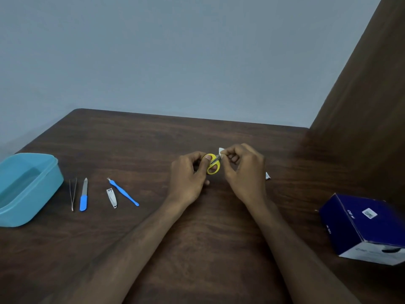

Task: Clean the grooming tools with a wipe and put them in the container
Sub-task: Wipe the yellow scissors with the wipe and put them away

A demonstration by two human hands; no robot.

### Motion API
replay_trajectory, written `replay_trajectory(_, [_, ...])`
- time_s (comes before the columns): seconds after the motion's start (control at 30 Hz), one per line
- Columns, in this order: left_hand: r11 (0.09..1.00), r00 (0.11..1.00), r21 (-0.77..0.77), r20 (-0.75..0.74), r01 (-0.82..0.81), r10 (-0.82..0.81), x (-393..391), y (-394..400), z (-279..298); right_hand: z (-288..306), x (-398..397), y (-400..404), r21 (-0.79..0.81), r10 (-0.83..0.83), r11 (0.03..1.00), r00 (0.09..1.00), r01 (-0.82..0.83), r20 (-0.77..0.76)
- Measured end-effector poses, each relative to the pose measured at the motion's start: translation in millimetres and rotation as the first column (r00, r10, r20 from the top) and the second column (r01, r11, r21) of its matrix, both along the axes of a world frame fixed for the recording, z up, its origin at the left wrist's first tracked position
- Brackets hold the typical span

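Left hand [190,174], fingers curled, grips the yellow-handled scissors [213,164] by their loops just above the desk [197,238], thumb laid across the upper loop; right hand [243,170] pinches a small white wipe [221,151] around the metal blades, only a short length of which shows between the fingertips. Judged from this arrangement, the scissors are the tool being cleaned, and the wiping stage is in progress. Four further tools lie in a row on the desk to the left, apart from both hands: tweezers [73,194] nearest the container, then a blue-handled nail file [84,195], a nail clipper [111,198] and a blue cuticle pusher [123,192]. Whether any of these has been wiped cannot be told. Turquoise container [43,183] stands open at the left edge; no tool is visible in the part of its interior that shows. Placement therefore appears not yet begun, and most of the task remains. Small torn white scrap [267,176], possibly the wipe's sachet, lies just right of the right hand; a dark blue box [361,224] sits at far right.
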State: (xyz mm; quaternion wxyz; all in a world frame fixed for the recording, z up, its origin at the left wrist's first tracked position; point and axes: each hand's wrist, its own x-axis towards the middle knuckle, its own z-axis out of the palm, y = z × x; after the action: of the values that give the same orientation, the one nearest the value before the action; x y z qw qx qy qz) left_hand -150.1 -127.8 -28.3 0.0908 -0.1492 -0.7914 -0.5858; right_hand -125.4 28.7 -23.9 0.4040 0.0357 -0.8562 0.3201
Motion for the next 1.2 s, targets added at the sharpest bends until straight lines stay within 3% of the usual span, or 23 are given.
replay_trajectory(0.2, [0.993, 0.998, 0.116, 0.07, -0.013, 0.005, -2, -3, -1, 0, 6, -13, 0.102, 0.126, 0.986, 0.992, -0.128, 0.028])
replay_trajectory(0.27, [0.988, 0.996, 0.156, 0.089, -0.018, 0.004, -3, -3, -2, -1, 3, -8, 0.077, 0.08, 0.994, 0.997, -0.081, 0.013])
replay_trajectory(0.37, [0.987, 0.996, 0.157, 0.093, -0.015, 0.0, -3, -1, -3, 0, 1, -3, 0.017, 0.009, 1.0, 1.0, -0.009, -0.017])
replay_trajectory(0.53, [0.991, 0.997, 0.13, 0.073, 0.009, -0.018, -3, -3, -3, -4, 4, -17, 0.167, 0.117, 0.979, 0.993, -0.116, 0.009])
replay_trajectory(0.7, [0.99, 0.996, 0.137, 0.082, 0.013, -0.024, -3, 0, -4, -5, -1, -7, 0.081, 0.039, 0.996, 0.999, -0.036, -0.034])
replay_trajectory(0.83, [0.99, 0.996, 0.14, 0.092, 0.009, -0.022, -2, -2, -2, -5, 3, -12, 0.197, 0.142, 0.97, 0.99, -0.144, 0.025])
replay_trajectory(1.07, [0.996, 0.996, 0.094, 0.093, 0.001, -0.01, -4, 0, -3, 1, -5, 14, 0.022, -0.109, 0.993, 0.987, 0.113, -0.117])
replay_trajectory(1.2, [0.997, 0.997, 0.082, 0.08, 0.011, -0.017, -5, -2, -4, -1, -3, 7, 0.072, -0.06, 0.995, 0.992, 0.068, -0.11])
